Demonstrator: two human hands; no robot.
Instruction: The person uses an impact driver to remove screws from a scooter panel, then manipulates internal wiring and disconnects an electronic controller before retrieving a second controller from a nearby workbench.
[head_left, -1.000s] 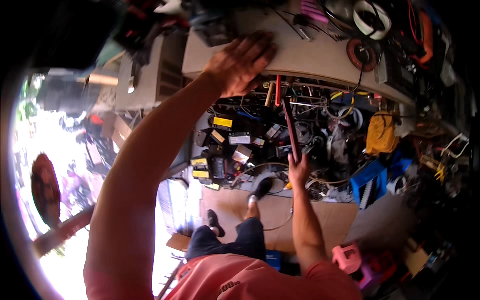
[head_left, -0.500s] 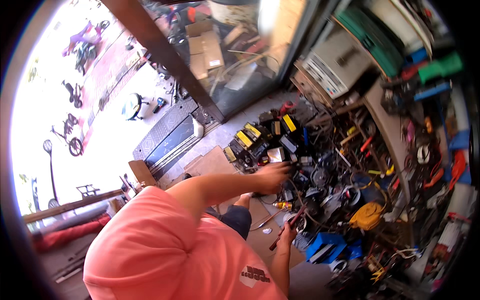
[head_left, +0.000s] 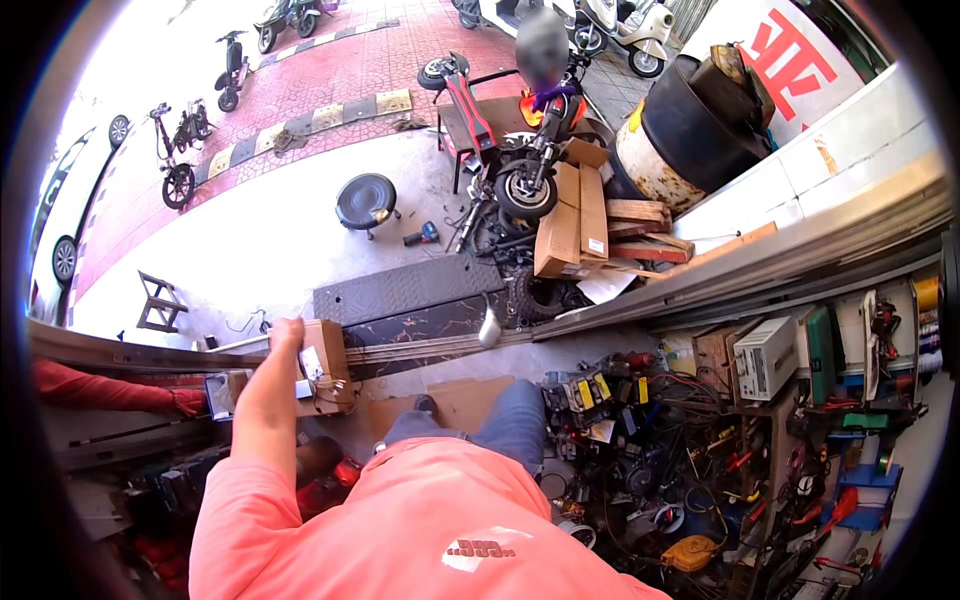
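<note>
Sitting left of centre in frame: box [head_left: 330,343]. Left hand [head_left: 286,333] at box's upper left, contact unclear; cannot tell if fingers grip. Right hand out of view. Slow, level handling likely best, sparing white paper [head_left: 311,363].

Box [head_left: 334,345]: matt cardboard
Shirt [head_left: 400,510]: creased matt cloth
Stool seat [head_left: 366,202]: smooth, glossy black
Ramp [head_left: 410,287]: rough, matt, patterned
Drum [head_left: 642,160]: rust-stained metal
Planks [head_left: 637,214]: rough bare wood
</note>
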